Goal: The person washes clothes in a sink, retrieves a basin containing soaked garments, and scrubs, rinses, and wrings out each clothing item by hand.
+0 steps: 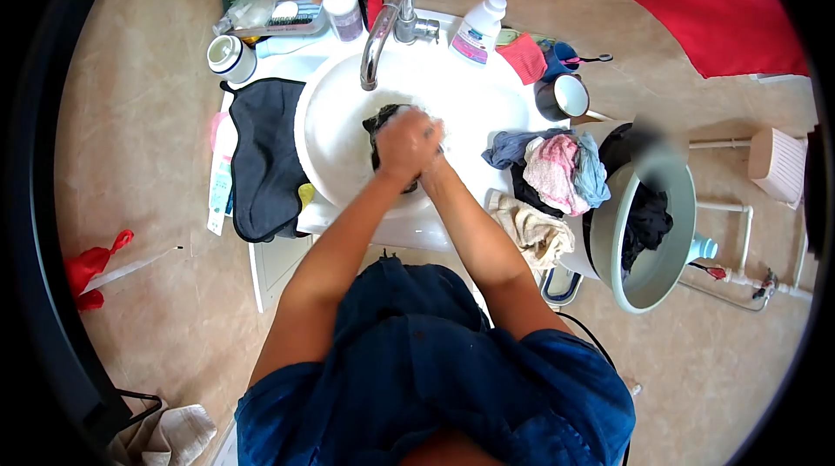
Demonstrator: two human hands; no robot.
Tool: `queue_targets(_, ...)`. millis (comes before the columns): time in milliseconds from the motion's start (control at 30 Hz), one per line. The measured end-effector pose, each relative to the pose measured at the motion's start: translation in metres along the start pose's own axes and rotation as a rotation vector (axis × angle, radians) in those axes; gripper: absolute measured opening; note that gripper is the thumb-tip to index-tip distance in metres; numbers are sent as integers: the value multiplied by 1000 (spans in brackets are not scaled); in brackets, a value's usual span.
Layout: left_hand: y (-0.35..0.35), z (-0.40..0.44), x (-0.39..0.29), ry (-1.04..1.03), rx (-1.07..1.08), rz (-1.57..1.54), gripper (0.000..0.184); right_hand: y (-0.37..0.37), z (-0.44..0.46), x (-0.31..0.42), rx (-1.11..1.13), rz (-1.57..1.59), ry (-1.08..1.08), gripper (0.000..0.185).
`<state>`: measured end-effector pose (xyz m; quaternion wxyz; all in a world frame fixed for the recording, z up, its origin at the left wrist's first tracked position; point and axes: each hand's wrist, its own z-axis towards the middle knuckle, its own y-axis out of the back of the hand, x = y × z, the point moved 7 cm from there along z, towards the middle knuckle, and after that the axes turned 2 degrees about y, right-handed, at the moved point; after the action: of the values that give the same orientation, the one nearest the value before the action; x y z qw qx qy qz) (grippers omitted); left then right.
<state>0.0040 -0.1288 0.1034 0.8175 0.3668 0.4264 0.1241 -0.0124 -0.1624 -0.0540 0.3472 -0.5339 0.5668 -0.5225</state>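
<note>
A large sheet of vivid red fabric [709, 9] hangs across the upper right. Below it, a white, rounded washbasin [326, 140] is set in a white counter. To its right is a pale grey-green round plastic bucket [665, 279] with a heap of dark fabric [645, 227] inside. A black, curvy-edged padded mat [265, 153] lies along the basin's left side.

By the bucket, a beige textured towel [532, 233] lies just below a crumpled pink-and-white cloth [552, 172], which touches a light blue-grey cloth [591, 177]. A curved chrome tap [376, 53] reaches over the basin. Behind it stand a white pump bottle [344, 9] with a lilac-toned label and, to the right, a white capped bottle [478, 29] with a pink, purple and blue label; the print on both is too small to read.

Inside the basin, the left hand [403, 144] and right hand [430, 161] are pressed together. The left is closed over a wet-looking black cloth [376, 128], whose edges stick out beside and below it, with whitish suds near the knuckles. The right is blurred and mostly covered, so its grip cannot be told.

At the right rear sit a dark mug with a white interior [570, 99] and a blue cup [557, 64]; a slim toothbrush [593, 59] juts from the cup.
</note>
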Motion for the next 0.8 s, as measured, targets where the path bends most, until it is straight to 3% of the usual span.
queue_targets(33,6,10,15,55,-60,0,25,-32,-1,-3,-28,14,56,35)
queue_targets(67,14,17,31,113,-121,2,25,-26,-16,17,-421,-372,-53,34)
queue_targets(133,21,23,68,11,-227,138,24,-62,-27,37,-435,-530,-32,39)
queue_targets(200,42,20,76,-40,-163,199,18,-84,-26,62,-281,-732,224,28)
queue_targets(300,54,12,87,-11,-52,249,19,-91,-37,91,-315,-1177,350,21)
queue_targets(400,42,0,91,139,202,356,49,-58,-31,97,-228,-1875,594,47)
queue_targets(500,12,-23,79,217,552,480,81,-34,-25,55,-137,-2213,543,64)
queue_targets(533,2,-30,78,219,679,530,91,-25,-21,42,-115,-2321,405,63)
queue_targets(667,-52,-59,117,249,854,704,80,-9,-19,10,-16,-2718,280,59)
queue_targets(700,-62,-63,128,294,878,646,67,-7,-17,6,3,-2782,239,58)
queue_targets(800,-84,-66,144,340,1011,701,54,11,-3,9,-9,-2673,-59,50)
